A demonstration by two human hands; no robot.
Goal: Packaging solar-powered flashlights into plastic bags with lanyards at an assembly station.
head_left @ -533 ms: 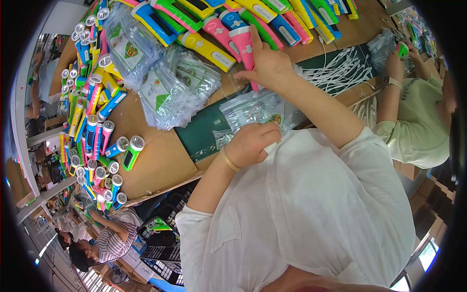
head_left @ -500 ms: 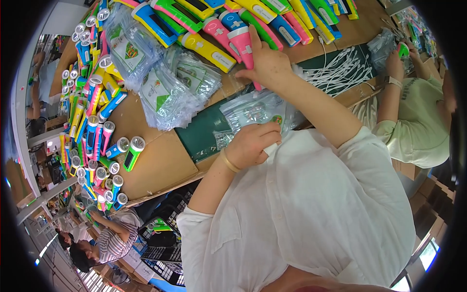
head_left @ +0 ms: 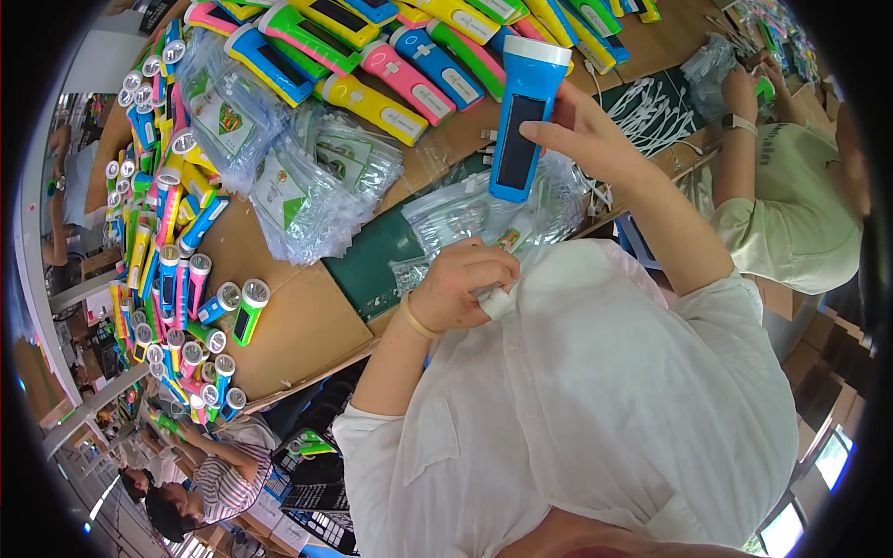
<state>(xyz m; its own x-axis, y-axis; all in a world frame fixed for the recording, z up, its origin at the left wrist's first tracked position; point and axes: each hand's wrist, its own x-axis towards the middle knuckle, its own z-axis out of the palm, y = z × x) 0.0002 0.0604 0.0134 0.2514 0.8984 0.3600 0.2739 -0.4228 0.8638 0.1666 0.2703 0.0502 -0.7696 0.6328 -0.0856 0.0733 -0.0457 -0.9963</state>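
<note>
My right hand (head_left: 595,130) grips a blue flashlight (head_left: 523,116) with a white rim, held upright above the bench with its dark panel showing. My thumb rests over the panel; the other fingers are partly hidden behind the body. My left hand (head_left: 463,284) is closed near the front of my white shirt, pinching a crumpled white cloth (head_left: 497,301); whether it is a separate wipe or shirt fabric I cannot tell. Just beyond the left hand lie clear plastic bags (head_left: 446,216), and a row of coloured flashlights (head_left: 409,79) stretches along the far side.
Printed plastic bags (head_left: 302,200) are heaped left of centre. Many flashlights (head_left: 167,279) crowd the left side, with a green one (head_left: 249,312) standing apart. White cables (head_left: 651,116) lie at right, near a co-worker (head_left: 791,205). A black crate (head_left: 316,493) stands below the bench's left edge.
My right hand has drawn back from the row and lifted a flashlight nearer. Its pink side showed before; now a blue side with a dark panel shows. My left hand has barely shifted.
</note>
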